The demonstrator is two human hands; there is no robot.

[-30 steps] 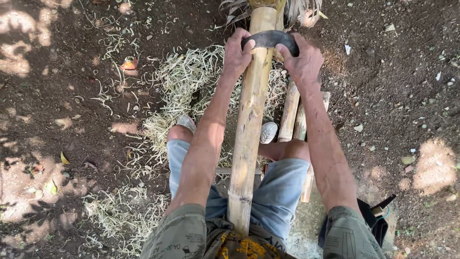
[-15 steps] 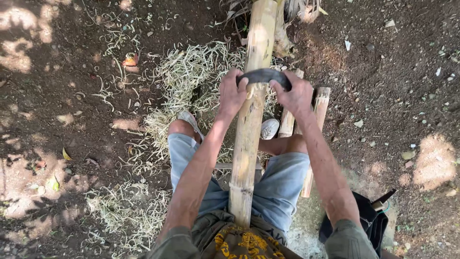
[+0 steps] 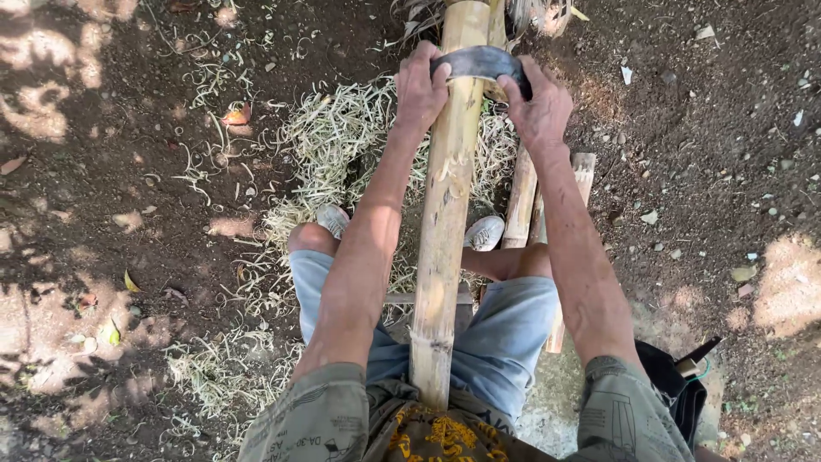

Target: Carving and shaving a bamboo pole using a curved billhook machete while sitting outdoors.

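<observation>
A thick bamboo pole (image 3: 445, 214) runs from my lap away from me, between my knees. A curved dark metal blade (image 3: 479, 62) lies across its upper part. My left hand (image 3: 419, 85) grips the blade's left end and my right hand (image 3: 539, 107) grips its right end. Both arms are stretched out far along the pole. The pole's surface below the blade is pale and freshly scraped.
A heap of pale bamboo shavings (image 3: 342, 137) covers the dirt around my feet, which wear grey shoes (image 3: 486, 231). More bamboo pieces (image 3: 522, 205) lie to the right of the pole. A dark bag (image 3: 676, 385) rests at lower right.
Both hands pulled the blade down the pole toward me, then pushed it back up to the far end, where it rests now.
</observation>
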